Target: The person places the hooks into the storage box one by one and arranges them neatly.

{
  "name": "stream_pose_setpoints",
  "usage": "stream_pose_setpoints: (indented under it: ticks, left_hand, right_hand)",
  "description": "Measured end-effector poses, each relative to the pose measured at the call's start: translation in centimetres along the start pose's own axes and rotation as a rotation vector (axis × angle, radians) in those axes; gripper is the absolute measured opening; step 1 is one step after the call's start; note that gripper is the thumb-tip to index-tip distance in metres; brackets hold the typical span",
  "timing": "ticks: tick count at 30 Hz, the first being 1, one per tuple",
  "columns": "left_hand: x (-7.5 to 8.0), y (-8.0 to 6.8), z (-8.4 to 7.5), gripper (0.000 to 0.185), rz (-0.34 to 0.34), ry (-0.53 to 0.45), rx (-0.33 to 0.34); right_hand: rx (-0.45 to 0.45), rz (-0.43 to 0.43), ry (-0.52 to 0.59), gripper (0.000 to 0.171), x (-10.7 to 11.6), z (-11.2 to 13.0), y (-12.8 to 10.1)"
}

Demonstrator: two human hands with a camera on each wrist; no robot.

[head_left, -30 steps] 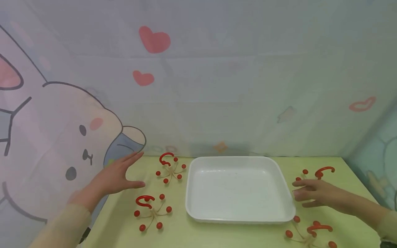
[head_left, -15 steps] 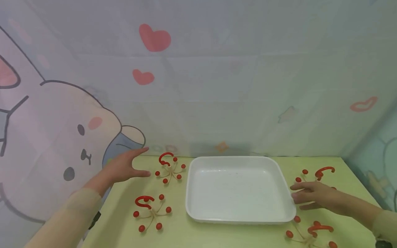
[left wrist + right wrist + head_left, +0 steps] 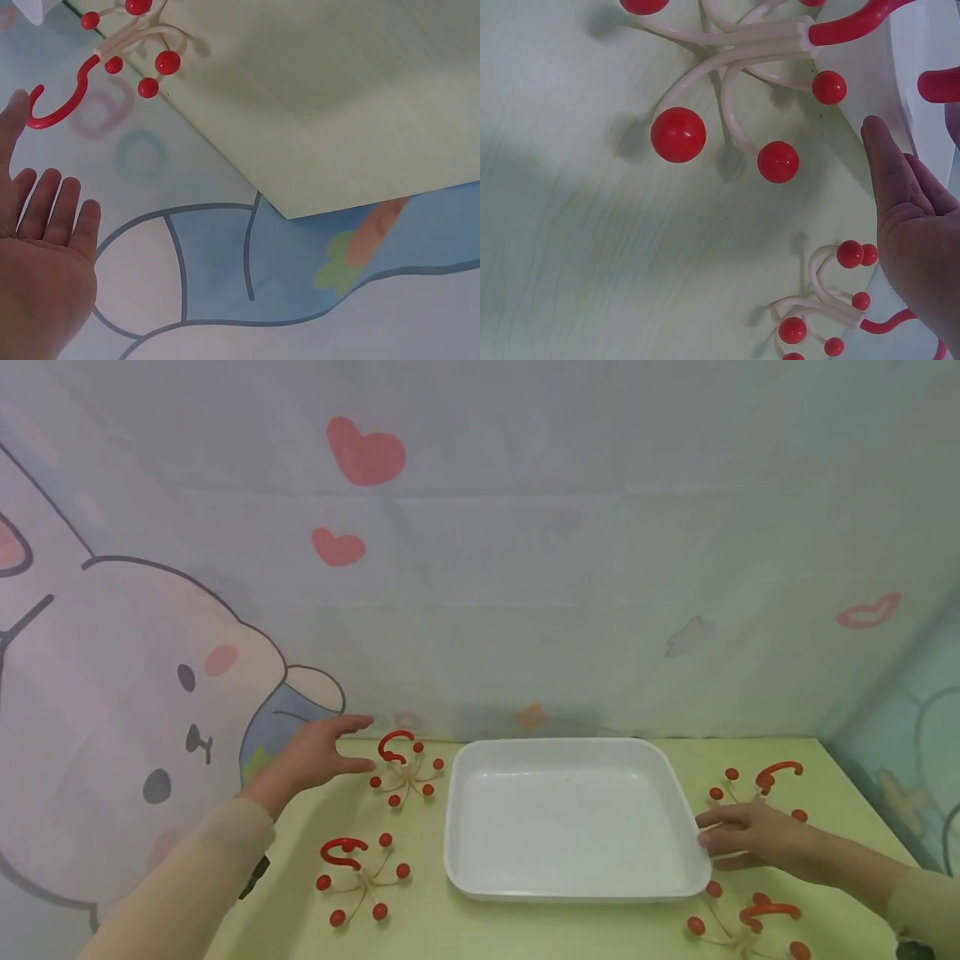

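The left hand hovers open, fingers spread and straight, over the far left corner of the pale green desk, holding nothing. Just beside its fingertips lies the far-left massager: a red hooked handle joined to cream prongs, each prong tipped with a red ball. In the left wrist view the same massager lies at the desk edge, its hook near the thumb, not touched. Nearer the viewer lies the near-left massager, of the same form, well apart from the hand.

At the centre stands a white rectangular tray with rounded corners; nothing lies in it.

The right hand rests with relaxed, nearly straight fingers at the tray's right rim; whether the fingertips actually touch the rim cannot be told. Beyond it lies the far-right massager, partly hidden behind the hand. In front of it lies the near-right massager, cut off by the lower edge of the head view. The right wrist view shows two massagers close up, cropped at top and bottom, with the tray wall alongside the palm.

A cartoon-printed cloth forms the backdrop.
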State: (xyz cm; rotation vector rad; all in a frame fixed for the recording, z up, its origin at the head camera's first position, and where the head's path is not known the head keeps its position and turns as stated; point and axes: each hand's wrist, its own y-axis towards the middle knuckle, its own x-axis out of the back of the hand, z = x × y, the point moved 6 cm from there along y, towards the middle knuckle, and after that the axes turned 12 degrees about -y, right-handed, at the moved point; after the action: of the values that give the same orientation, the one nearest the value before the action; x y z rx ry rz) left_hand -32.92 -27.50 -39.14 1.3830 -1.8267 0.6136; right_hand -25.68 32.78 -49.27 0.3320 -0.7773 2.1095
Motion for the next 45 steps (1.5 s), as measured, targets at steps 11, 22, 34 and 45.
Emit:
stream_pose_setpoints:
  ticks: [11, 22, 34, 45]
  left_hand:
    - [-1.4, 1.7, 0.9, 0.060, 0.002, -0.032, -0.013]
    - [-1.7, 2.4, 1.9, 0.055, 0.005, -0.045, -0.011]
    - [-2.0, 3.5, 2.3, 0.046, 0.008, -0.095, -0.021]
    - [-2.5, 3.8, 2.0, 0.024, -0.021, -0.145, -0.051]
  right_hand:
    - [0.061, -0.024, 0.041, 0.055, -0.5, 0.1, -0.1]
    - [-0.019, -0.073, 0.014, 0.050, -0.6, -0.2, 0.5]
    - [-0.040, -0.096, 0.023, 0.046, -0.7, -0.9, 0.7]
    - [-0.057, -0.112, 0.006, 0.048, -0.6, -1.1, 0.8]
